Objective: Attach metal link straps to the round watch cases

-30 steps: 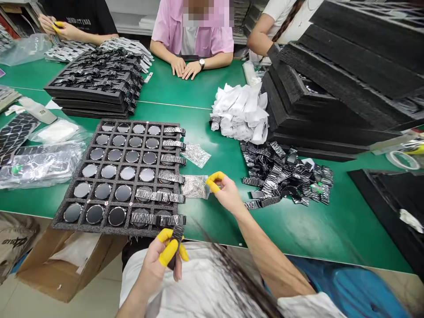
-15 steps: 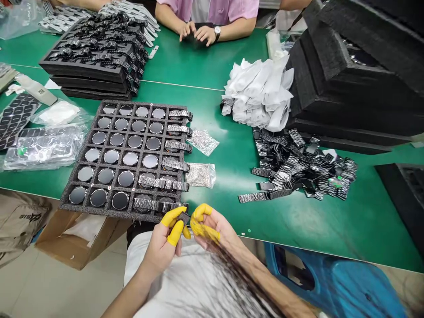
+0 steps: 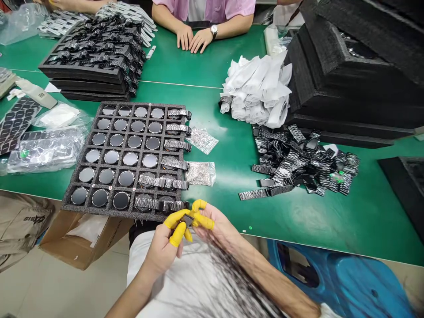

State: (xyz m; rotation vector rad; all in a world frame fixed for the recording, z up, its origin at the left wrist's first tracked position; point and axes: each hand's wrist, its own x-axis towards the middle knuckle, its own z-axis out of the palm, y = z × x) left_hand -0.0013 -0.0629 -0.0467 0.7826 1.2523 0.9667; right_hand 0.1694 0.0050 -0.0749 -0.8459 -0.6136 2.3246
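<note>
My left hand (image 3: 167, 238), with yellow finger cots, pinches a small black metal watch band (image 3: 187, 219) between thumb and forefinger. Only a flat dark end of the band shows; the fingers cover the rest. From the other side, my right hand (image 3: 212, 223), in the same yellow cots, closes its fingertips on the band. Both hands are at the table's front edge, by the near right corner of a grey foam tray (image 3: 91, 212). Round watch heads (image 3: 121, 200) sit in its compartments, and those along the right side have black bands (image 3: 174, 206) lying over them.
Small bags of metal pins (image 3: 200, 173) lie right of the tray. Further right are a heap of black bands (image 3: 291, 163), white-wrapped pieces (image 3: 256, 90) and stacked black foam (image 3: 351, 97). Loaded trays (image 3: 89, 75) stand at back left. Across the table rest a person's hands (image 3: 192, 39).
The dark band end has turned to show more of its flat face. My right fingers have come closer onto it. The person opposite has laid their hands flat on the table.
</note>
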